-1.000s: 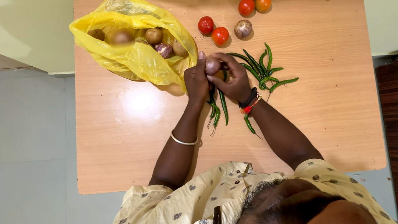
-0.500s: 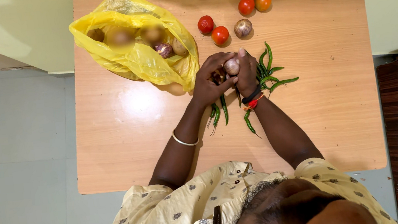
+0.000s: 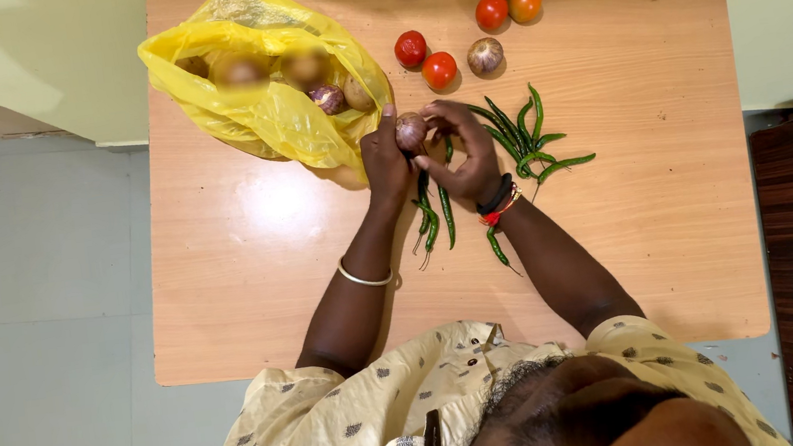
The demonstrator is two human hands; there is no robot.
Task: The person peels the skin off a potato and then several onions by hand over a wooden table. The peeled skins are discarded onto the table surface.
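Overhead, both hands met above the desk (image 3: 251, 271). Left hand (image 3: 385, 162) and right hand (image 3: 462, 156) were both closed on 1 onion (image 3: 411, 131), fingertips pinching its top, likely to steady it while the skin was worked. It sat raised between them, just beside the yellow bag (image 3: 264, 88), whose open mouth showed more onions. Green chillies (image 3: 522, 137) lay under and right of the hands. 5 tomatoes (image 3: 439, 69) and 2 more onions were grouped at the far edge.

Onion (image 3: 411, 131) pinched between left hand (image 3: 385, 162) and right hand (image 3: 461, 152), above green chillies (image 3: 519, 135) on wooden table (image 3: 251, 271). Yellow plastic bag (image 3: 273, 117) just left; tomatoes (image 3: 425, 60) and second onion (image 3: 485, 56) beyond.
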